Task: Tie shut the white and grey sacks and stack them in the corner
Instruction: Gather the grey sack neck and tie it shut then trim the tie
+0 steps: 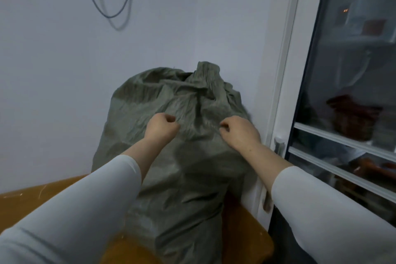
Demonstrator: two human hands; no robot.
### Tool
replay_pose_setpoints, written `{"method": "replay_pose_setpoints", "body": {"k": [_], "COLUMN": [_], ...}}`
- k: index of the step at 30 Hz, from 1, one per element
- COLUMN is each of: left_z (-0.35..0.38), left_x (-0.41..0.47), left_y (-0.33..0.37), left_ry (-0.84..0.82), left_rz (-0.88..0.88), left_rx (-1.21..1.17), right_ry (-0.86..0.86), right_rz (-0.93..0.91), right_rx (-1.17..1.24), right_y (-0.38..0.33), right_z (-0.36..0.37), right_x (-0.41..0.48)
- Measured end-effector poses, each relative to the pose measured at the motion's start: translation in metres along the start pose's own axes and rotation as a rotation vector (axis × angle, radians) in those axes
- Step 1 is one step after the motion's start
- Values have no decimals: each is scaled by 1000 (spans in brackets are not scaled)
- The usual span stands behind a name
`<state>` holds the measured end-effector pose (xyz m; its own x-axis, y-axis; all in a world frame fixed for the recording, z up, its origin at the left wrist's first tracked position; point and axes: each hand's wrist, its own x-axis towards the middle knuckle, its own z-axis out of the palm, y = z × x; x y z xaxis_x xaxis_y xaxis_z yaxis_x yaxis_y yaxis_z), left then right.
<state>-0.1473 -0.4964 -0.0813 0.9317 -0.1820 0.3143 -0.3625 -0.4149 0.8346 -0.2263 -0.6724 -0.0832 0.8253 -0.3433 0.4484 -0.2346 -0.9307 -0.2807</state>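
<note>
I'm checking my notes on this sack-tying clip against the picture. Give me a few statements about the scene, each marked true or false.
1. Both hands grip the cloth of the grey sack. True: the left hand and the right hand each bunch its fabric.
2. The sack lies flat on the floor. False: it stands upright on a wooden surface.
3. The sack stands by a white wall. True.
4. A white sack is stacked on top of it. False: no white sack is in view.
5. A dark cord hangs on the wall above. True.
</note>
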Motion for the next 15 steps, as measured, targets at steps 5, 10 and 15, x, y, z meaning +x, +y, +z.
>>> {"method": "replay_pose_setpoints", "body": {"k": [5,10,15], "left_z": [10,23,33], "left_x": [71,119,155], "left_y": [7,16,17], "left_ry": [112,264,196], "left_rz": [122,294,111], "left_rx": [148,557,655], "right_ry": [76,-71,-226], "right_rz": [16,45,69], "right_rx": [-29,-39,85], "right_y": [17,38,59], "right_z": [13,26,44], "right_x": [64,113,159]}}
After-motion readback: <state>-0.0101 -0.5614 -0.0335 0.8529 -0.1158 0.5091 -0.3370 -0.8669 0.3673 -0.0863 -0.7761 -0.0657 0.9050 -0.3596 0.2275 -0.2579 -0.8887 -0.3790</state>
